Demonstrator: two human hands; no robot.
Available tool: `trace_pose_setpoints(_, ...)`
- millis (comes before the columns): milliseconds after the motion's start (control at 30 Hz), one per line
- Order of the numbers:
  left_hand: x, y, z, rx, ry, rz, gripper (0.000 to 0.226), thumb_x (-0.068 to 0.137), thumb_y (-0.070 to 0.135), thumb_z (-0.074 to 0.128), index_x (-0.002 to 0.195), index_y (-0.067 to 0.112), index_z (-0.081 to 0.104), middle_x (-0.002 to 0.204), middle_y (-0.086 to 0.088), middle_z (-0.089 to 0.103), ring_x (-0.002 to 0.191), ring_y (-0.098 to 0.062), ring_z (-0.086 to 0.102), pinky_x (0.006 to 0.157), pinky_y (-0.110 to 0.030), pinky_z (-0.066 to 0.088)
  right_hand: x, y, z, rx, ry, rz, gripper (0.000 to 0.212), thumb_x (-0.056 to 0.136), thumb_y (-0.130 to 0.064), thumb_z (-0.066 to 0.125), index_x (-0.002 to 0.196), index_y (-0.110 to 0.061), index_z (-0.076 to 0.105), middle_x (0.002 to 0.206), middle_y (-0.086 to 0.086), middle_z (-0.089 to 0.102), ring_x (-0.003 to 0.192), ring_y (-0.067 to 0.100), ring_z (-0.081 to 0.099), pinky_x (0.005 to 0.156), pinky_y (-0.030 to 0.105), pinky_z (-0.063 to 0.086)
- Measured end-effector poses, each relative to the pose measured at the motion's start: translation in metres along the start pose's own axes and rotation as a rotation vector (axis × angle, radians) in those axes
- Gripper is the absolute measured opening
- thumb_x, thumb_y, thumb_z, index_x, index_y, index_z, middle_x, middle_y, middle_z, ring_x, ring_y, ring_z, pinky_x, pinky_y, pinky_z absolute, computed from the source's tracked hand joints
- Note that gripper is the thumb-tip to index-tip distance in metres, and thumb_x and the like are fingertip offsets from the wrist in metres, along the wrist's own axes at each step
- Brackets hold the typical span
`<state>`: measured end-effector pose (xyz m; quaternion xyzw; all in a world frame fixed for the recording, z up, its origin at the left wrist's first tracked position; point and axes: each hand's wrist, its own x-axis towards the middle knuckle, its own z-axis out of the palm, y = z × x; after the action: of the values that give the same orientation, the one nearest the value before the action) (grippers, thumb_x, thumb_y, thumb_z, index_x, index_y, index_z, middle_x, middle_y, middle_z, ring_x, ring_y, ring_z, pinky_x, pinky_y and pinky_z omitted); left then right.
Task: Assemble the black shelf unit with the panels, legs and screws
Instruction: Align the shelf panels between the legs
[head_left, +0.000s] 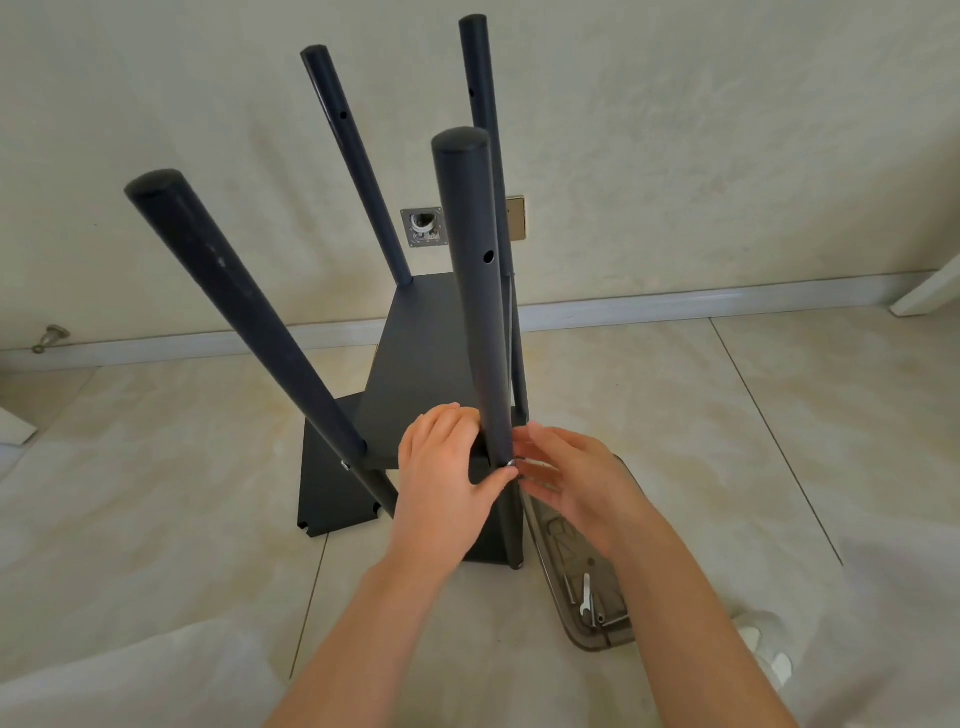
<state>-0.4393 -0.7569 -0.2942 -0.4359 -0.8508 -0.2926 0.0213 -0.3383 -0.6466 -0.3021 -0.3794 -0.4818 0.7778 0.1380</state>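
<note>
The black shelf unit stands on the tiled floor with several round black legs rising toward me. A black panel (431, 358) sits partway up between the legs, and a lower panel (332, 488) lies near the floor. My left hand (441, 478) grips the panel's front edge beside the near right leg (475, 291), its thumb at a silver screw (511, 462) in that leg. My right hand (566, 478) is at the same screw, fingers loosely spread; its fingertips touch the screw head.
A clear brown plastic tray (587, 587) with a small wrench and screws lies on the floor to the right of the unit. The wall with a socket plate (425, 226) is behind. A white shoe (769, 649) shows at the lower right.
</note>
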Motion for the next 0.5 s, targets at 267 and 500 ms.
trace_pose_setpoints(267, -0.001, -0.004, 0.001, 0.057, 0.005, 0.022, 0.048, 0.082, 0.039, 0.08, 0.125, 0.025, 0.062, 0.138, 0.008, 0.056, 0.132, -0.017, 0.049, 0.121, -0.043, 0.018, 0.018, 0.003, 0.025, -0.245, 0.039, -0.031, 0.026, 0.103, -0.034, 0.047, 0.115, -0.02, 0.066, 0.109, 0.006, 0.069, 0.104, 0.02, 0.067, 0.097, 0.039, 0.054)
trace_pose_setpoints(500, 0.004, -0.026, 0.003, 0.144, -0.056, 0.16, 0.056, 0.09, 0.052, 0.063, 0.141, 0.034, 0.052, 0.153, 0.011, 0.045, 0.151, -0.014, 0.024, 0.124, -0.052, 0.011, 0.015, 0.002, 0.023, -0.234, 0.02, -0.019, 0.026, 0.104, -0.032, 0.044, 0.115, -0.019, 0.064, 0.114, 0.004, 0.07, 0.106, 0.018, 0.066, 0.097, 0.033, 0.053)
